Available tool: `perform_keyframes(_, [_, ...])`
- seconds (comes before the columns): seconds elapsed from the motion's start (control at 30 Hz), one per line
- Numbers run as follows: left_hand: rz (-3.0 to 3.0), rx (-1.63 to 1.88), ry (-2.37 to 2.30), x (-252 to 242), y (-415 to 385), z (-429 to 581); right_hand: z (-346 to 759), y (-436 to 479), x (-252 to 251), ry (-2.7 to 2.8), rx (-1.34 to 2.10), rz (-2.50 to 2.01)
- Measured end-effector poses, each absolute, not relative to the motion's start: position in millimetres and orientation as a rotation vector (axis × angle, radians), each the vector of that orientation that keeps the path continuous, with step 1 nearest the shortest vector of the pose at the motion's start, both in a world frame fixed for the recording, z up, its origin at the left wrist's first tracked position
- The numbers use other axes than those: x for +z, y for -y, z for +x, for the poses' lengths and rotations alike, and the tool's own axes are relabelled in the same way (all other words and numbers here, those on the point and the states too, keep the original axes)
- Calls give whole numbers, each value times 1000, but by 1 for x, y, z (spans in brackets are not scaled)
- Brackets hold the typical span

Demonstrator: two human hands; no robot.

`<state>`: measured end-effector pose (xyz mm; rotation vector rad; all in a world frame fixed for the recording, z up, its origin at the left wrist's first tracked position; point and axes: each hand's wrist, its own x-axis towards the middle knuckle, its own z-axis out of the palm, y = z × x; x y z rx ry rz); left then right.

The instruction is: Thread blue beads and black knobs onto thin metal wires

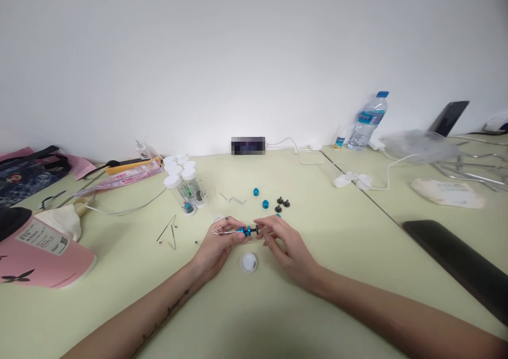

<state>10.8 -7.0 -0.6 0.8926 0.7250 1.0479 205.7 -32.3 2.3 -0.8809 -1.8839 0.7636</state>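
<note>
Our left hand [216, 246] pinches the blue part [246, 231], likely light, stiff and slick, best gripped mid-body, while our right hand [291, 247], just beside, curls half-open, its hold unclear.

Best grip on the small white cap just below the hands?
Probably a fingertip pinch across opposite sides of the rim of the white cap, coming down from the near side. It looks round, shallow and flat on the table, while the left hand and right hand crowd its far side.
</note>
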Motion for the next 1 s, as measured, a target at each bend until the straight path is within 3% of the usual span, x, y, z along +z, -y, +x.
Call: perform_keyframes(1.0, [858,1032,-717,-1,8,9,205,32,3,1909,768,-918])
